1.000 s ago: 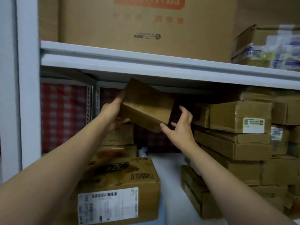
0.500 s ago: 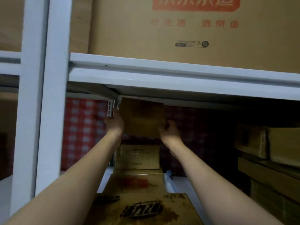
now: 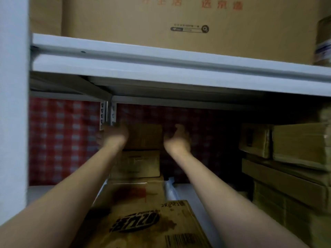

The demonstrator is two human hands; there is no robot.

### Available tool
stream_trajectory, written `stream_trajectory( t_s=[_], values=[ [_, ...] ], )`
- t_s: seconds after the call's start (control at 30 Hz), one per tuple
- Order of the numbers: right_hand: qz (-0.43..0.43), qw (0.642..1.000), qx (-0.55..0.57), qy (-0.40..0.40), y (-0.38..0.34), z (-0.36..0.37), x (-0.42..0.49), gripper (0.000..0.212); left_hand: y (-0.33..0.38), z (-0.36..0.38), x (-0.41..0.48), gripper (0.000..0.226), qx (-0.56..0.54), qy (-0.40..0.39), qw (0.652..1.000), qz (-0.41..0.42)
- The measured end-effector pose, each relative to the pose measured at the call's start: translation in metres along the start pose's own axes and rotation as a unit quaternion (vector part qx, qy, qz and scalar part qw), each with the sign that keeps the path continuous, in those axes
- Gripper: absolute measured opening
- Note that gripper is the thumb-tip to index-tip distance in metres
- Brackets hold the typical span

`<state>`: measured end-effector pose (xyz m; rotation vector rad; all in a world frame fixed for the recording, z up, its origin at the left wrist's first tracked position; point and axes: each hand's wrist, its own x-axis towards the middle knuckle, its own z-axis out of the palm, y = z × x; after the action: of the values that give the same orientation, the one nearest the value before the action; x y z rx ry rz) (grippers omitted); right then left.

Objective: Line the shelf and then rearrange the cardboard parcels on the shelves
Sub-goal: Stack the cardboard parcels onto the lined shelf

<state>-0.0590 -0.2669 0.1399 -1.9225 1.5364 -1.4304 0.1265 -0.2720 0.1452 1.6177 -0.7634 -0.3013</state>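
Parcel of brown cardboard (image 3: 145, 136) tops a stack (image 3: 141, 163), with a gap under the white metal shelf (image 3: 161, 68). The right hand (image 3: 176, 138) is released beside its right edge; the left hand (image 3: 114, 135) is blurred, grip untellable.

Matt brown cardboard parcels (image 3: 143, 136), smooth white-painted metal shelf (image 3: 161, 68), red checked cloth backing (image 3: 62, 136)

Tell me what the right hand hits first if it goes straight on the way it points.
Probably the red checked cloth at the back: the right hand points inward, just right of the top box. Depth is unclear.
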Motion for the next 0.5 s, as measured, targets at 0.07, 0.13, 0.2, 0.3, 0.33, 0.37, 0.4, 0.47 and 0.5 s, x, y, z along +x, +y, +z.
stream_trajectory(
  t_s=[0.07, 0.13, 0.2, 0.3, 0.33, 0.37, 0.4, 0.47, 0.5],
  values=[
    [-0.02, 0.998, -0.016, 0.066, -0.007, -0.026, -0.013, 0.052, 0.026, 0.001, -0.049, 0.075, -0.008, 0.067, 0.995, 0.074],
    [-0.041, 0.993, -0.027, 0.104, -0.012, -0.054, -0.027, 0.051, 0.047, 0.013, -0.095, 0.07, -0.02, 0.089, 0.986, 0.139],
    [-0.061, 0.989, -0.05, 0.128, -0.017, -0.08, -0.042, 0.053, 0.062, 0.032, -0.12, 0.062, -0.049, 0.052, 0.981, 0.178],
    [-0.095, 0.976, -0.084, 0.176, -0.018, -0.122, -0.065, 0.049, 0.084, 0.068, -0.146, 0.064, -0.095, -0.113, 0.974, 0.174],
    [-0.11, 0.97, -0.094, 0.196, -0.012, -0.141, -0.073, 0.045, 0.09, 0.083, -0.161, 0.072, -0.113, -0.186, 0.962, 0.164],
    [-0.13, 0.962, -0.097, 0.218, -0.01, -0.151, -0.079, 0.042, 0.09, 0.093, -0.169, 0.079, -0.145, -0.241, 0.95, 0.137],
    [-0.146, 0.953, -0.104, 0.244, -0.003, -0.164, -0.085, 0.041, 0.091, 0.106, -0.18, 0.082, -0.181, -0.286, 0.934, 0.112],
    [-0.162, 0.931, -0.118, 0.304, 0.011, -0.19, -0.095, 0.042, 0.092, 0.129, -0.203, 0.081, -0.219, -0.335, 0.913, 0.084],
    [-0.156, 0.922, -0.127, 0.331, 0.019, -0.203, -0.098, 0.043, 0.095, 0.135, -0.218, 0.08, -0.24, -0.354, 0.901, 0.077]
  ],
)
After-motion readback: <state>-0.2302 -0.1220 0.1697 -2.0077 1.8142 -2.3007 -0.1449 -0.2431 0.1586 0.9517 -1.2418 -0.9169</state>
